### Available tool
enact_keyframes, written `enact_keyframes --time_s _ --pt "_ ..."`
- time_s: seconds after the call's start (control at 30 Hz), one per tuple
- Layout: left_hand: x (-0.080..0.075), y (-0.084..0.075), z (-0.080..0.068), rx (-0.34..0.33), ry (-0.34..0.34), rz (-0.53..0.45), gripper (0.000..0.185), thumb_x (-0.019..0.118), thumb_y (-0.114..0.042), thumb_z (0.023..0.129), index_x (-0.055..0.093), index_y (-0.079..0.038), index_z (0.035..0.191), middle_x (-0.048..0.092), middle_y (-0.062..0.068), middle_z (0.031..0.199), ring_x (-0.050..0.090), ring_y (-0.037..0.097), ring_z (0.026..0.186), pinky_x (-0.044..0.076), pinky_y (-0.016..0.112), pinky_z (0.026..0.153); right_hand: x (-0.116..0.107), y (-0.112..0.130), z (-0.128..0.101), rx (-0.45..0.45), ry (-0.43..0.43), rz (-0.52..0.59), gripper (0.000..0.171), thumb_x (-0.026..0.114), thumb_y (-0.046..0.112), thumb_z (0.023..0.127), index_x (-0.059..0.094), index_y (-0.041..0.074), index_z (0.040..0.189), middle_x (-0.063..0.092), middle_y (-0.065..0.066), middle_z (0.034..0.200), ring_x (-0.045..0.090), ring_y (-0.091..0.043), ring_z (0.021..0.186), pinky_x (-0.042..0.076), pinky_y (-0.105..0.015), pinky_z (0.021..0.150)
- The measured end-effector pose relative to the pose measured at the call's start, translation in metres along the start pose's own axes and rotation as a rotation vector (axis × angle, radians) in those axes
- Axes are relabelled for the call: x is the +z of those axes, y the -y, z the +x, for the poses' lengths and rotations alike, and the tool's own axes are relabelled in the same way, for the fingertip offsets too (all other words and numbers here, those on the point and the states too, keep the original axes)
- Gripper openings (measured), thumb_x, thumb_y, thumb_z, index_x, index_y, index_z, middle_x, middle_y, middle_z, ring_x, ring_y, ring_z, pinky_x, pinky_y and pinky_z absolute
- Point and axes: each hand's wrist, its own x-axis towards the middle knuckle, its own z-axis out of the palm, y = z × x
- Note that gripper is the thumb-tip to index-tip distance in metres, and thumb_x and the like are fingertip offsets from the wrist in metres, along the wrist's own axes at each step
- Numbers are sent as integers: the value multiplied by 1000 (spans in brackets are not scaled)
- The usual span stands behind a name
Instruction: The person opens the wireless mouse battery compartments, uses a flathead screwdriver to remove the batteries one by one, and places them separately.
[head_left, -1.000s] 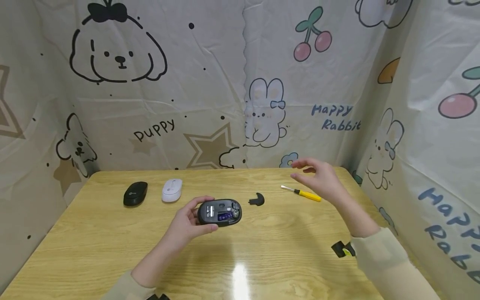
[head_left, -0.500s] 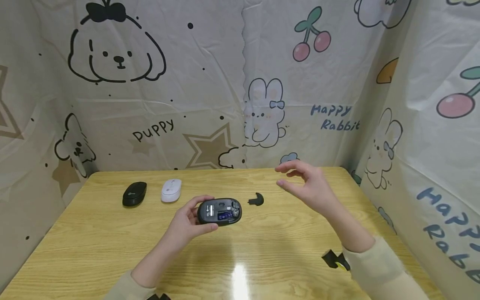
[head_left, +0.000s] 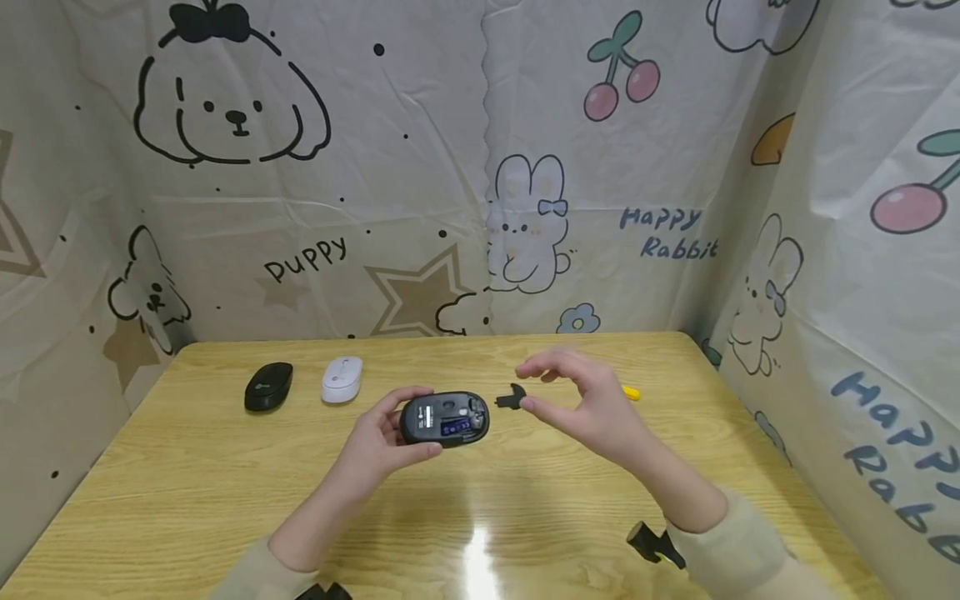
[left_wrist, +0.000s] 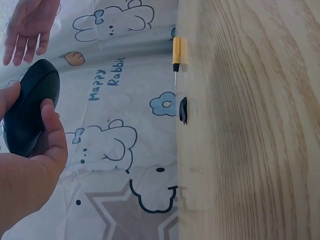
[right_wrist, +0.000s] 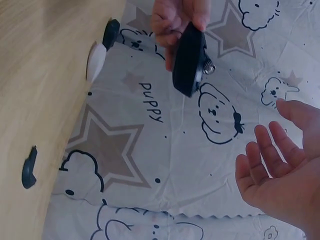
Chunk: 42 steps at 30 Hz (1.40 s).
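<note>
My left hand [head_left: 367, 442] grips a black computer mouse [head_left: 435, 419] by its sides, underside facing me. Its battery bay is uncovered, showing a dark blue battery [head_left: 455, 427] and a metal spring [right_wrist: 209, 66]. A small black battery cover [head_left: 510, 397] lies on the table to the right of the mouse. In the head view my right hand [head_left: 588, 404] overlaps the cover's right edge, thumb and fingers spread. The right wrist view shows that hand [right_wrist: 280, 172] holding nothing, apart from the cover [right_wrist: 29, 167] on the table.
A black mouse [head_left: 268, 387] and a white mouse [head_left: 342, 380] stand at the back left of the wooden table [head_left: 225, 492]. A yellow-handled screwdriver [left_wrist: 176, 51] lies behind my right hand, mostly hidden in the head view. Printed cloth [head_left: 420, 167] hangs around the table.
My right hand has moved left and lower in view, from near the screwdriver to the battery cover. The left hand with the mouse has shifted very slightly right.
</note>
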Motion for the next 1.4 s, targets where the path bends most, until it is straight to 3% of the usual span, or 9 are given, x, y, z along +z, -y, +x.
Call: enact_keyframes --time_s 0.23,0.57,0.93,1.4 --pt "3 -1 1 10 -6 19 75 80 0 67 48 -15 134 56 18 127 61 27 105 54 31 86 16 -1 -7 43 53 14 28 75 15 81 66 19 107 66 5 106 57 -10 97 50 -26 81" --pt "5 -2 0 38 1 25 72 80 -3 71 47 -14 134 56 19 126 61 25 104 55 29 85 36 -7 -12 4 101 27 30 76 13 79 66 15 107 66 3 105 59 -15 95 54 -27 76" --pt "8 -2 -3 44 16 51 71 81 -4 71 48 -16 133 56 19 126 61 25 104 55 27 84 49 -15 -16 47 98 3 28 76 18 79 67 18 106 64 7 104 56 -8 89 53 -27 75" --pt "11 -2 -5 22 9 77 71 82 -7 69 49 -22 131 57 14 125 61 24 104 55 28 85 55 -18 -18 -9 83 -36 21 78 17 77 69 17 96 60 6 102 57 -8 88 52 -24 73"
